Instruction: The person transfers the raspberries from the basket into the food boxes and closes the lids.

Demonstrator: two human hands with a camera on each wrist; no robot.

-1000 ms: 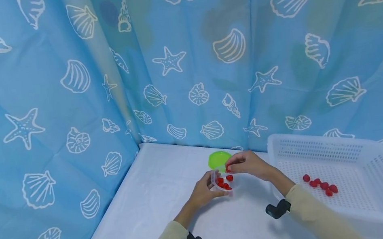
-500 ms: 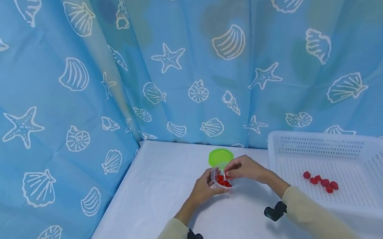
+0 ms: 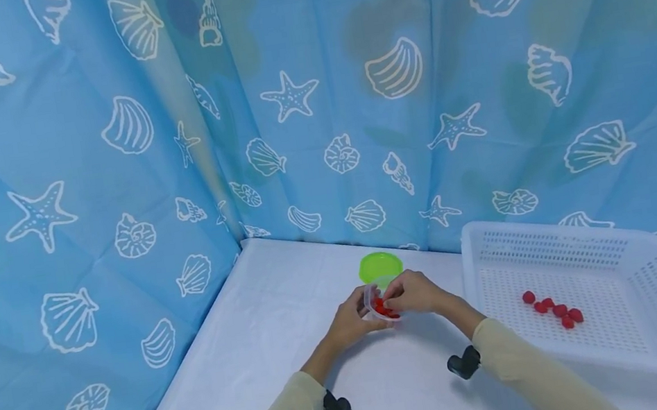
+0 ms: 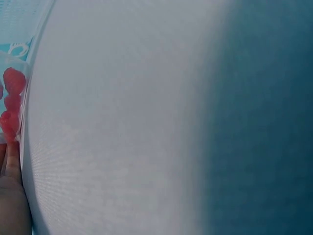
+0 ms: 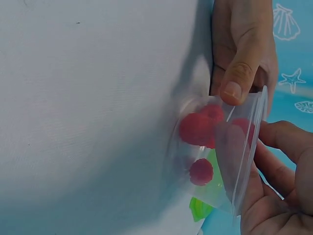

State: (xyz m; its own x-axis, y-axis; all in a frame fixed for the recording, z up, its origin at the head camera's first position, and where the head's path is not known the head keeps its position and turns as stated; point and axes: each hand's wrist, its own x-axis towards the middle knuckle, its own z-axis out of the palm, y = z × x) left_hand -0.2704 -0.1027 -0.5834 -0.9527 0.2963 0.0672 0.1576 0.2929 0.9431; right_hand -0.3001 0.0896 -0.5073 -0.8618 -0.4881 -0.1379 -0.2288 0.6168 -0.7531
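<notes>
My left hand (image 3: 350,322) grips a clear plastic cup (image 5: 222,191) by its side, and the cup tilts with its mouth toward my right hand. Several red raspberries (image 5: 196,128) lie inside, showing through the wall. My right hand (image 3: 415,293) has its fingertips inside the cup's mouth. There, in the right wrist view, its fingers (image 5: 281,139) pinch a raspberry (image 5: 243,127), partly blurred by the plastic. The left wrist view catches only the edge of the cup with raspberries (image 4: 13,100) and part of my left hand (image 4: 12,200).
A bright green lid (image 3: 380,266) lies on the white table (image 3: 288,274) just behind the cup. To the right stands a white perforated basket (image 3: 651,300) with several raspberries (image 3: 560,310) on its bottom. A blue shell-patterned curtain (image 3: 310,165) hangs behind and at the left.
My right hand has brought a raspberry down and left, from above the cup's rim into its mouth. The left hand has kept its grip on the cup.
</notes>
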